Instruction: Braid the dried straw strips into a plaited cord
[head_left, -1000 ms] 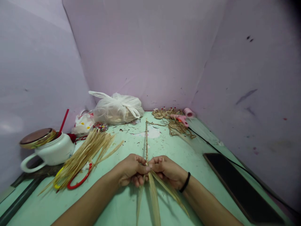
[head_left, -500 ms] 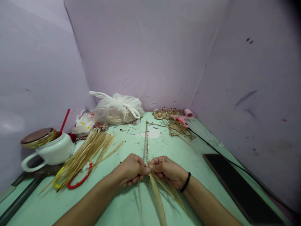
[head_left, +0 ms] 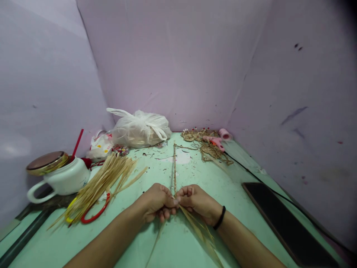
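Note:
A thin braided straw cord (head_left: 174, 167) runs straight from the back of the green tabletop down to my fingertips. My left hand (head_left: 159, 203) pinches its near end from the left, thumb on top. My right hand (head_left: 195, 201) grips the same end from the right, the two thumbs almost touching. Loose flat straw strands (head_left: 199, 230) fan out beneath my right hand towards the front edge. A single thinner strand (head_left: 155, 243) hangs below my left hand. The exact crossing of strands between the fingertips is hidden.
To the left lie a bundle of dry straw strips (head_left: 107, 178), red-handled scissors (head_left: 96, 214) beneath it, and a white mug (head_left: 67, 178). A knotted plastic bag (head_left: 141, 128) sits at the back. On the right are coiled cord (head_left: 212, 150), a pink glue gun (head_left: 216, 141) and a dark phone (head_left: 284, 223).
The broad strand that hung in the middle has swung right, joining the others under my right hand. The thin strand's lower end has shifted left. Both hands stay nearly in place.

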Tool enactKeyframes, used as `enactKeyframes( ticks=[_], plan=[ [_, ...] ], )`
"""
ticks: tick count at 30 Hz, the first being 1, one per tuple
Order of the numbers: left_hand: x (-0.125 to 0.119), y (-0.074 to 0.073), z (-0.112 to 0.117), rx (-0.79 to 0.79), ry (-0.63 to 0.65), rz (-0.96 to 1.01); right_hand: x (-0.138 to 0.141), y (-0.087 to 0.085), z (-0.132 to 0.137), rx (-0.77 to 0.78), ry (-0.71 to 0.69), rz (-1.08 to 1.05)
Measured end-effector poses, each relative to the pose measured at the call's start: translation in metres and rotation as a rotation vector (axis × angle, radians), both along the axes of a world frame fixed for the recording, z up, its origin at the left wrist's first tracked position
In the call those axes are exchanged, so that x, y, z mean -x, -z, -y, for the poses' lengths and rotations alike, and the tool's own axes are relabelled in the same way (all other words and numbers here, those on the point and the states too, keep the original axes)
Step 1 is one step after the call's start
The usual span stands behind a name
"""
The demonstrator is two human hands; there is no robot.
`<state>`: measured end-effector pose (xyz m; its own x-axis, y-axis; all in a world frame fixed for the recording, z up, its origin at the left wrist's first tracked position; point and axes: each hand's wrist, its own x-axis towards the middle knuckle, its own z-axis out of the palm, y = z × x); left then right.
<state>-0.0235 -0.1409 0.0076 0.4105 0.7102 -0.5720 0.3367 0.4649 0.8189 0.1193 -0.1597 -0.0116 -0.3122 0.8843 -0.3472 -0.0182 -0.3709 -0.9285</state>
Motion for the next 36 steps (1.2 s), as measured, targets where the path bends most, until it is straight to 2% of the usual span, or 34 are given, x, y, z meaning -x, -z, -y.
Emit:
enactKeyframes(
  ticks=[8,12,17,23,26,32,36],
  plan=[
    [0.006,0.001,0.003,-0.028,-0.019,0.105,-0.003,-0.006,0.003,-0.029,-0.031,-0.005],
    [0.004,0.008,0.004,-0.081,-0.056,0.065,-0.003,-0.008,0.005,-0.022,-0.004,0.022],
    [0.002,0.010,0.005,-0.116,-0.010,0.055,-0.006,-0.003,0.003,-0.013,-0.012,0.018],
    [-0.002,0.012,0.008,-0.278,0.007,-0.080,-0.007,0.000,0.002,-0.010,0.003,0.057],
    [-0.003,0.015,0.009,-0.326,-0.009,-0.087,-0.006,-0.002,0.002,-0.006,0.004,0.077],
    [0.001,0.008,0.007,-0.174,0.075,0.053,-0.008,-0.003,0.001,-0.040,0.010,0.112],
    [0.001,0.003,0.006,-0.140,0.020,0.045,-0.008,-0.001,0.000,-0.046,0.004,0.122]
  ],
)
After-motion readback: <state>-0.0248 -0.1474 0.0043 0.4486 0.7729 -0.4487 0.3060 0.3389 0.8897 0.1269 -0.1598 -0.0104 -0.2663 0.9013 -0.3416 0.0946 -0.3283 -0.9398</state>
